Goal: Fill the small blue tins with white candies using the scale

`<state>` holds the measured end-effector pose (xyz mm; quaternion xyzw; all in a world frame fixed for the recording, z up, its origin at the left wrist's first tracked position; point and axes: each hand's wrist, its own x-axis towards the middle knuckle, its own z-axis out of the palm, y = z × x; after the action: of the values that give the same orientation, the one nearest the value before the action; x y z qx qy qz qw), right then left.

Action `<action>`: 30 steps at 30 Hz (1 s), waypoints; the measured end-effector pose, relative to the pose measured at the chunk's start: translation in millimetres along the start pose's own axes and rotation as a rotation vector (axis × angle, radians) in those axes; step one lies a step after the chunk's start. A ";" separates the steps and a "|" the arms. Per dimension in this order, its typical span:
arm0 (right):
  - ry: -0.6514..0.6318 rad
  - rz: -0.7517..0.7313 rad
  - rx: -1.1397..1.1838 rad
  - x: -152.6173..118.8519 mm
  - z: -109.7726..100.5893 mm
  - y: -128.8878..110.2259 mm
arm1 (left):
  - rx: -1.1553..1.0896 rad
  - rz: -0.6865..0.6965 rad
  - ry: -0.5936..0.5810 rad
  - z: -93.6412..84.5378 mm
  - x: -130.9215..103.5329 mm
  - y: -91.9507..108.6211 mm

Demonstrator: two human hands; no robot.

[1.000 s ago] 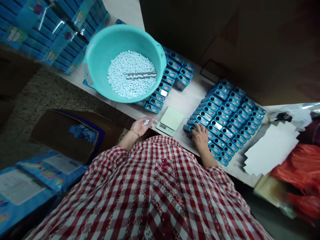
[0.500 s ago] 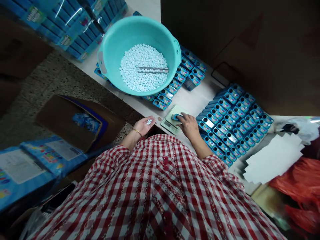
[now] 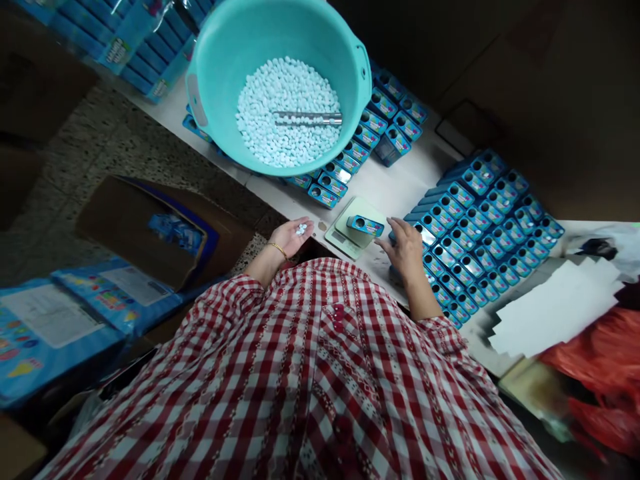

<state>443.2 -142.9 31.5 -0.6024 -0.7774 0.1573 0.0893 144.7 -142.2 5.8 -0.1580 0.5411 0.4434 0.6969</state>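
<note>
The small box on the scale lies just left of the nearer right hand, long axis pointing toward its spread fingers; the left hand, farther off, cups white pellets palm-up.

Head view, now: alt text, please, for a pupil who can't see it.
A small blue box sits on a scale; a person's right hand is beside it, not touching, while the left hand, palm up, holds white pellets. At the top is a teal tub of similar pellets, and rows of blue boxes stand to the right.
</note>
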 end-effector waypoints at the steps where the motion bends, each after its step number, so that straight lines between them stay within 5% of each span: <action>1: -0.004 -0.003 0.006 0.4 1.4 -0.5 | -0.002 -0.001 0.002 0.2 -0.3 -0.1; 25: -0.135 -0.076 0.123 21.7 22.3 -5.5 | 0.017 -0.036 0.043 15.1 1.2 -2.1; 30: -0.146 -0.142 0.019 21.2 -5.1 -34.1 | 0.082 -0.098 -0.046 31.3 7.8 -18.0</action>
<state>408.4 -129.4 47.2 -0.5317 -0.8212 0.2012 0.0492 178.3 -126.8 5.5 -0.1455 0.5344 0.3895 0.7359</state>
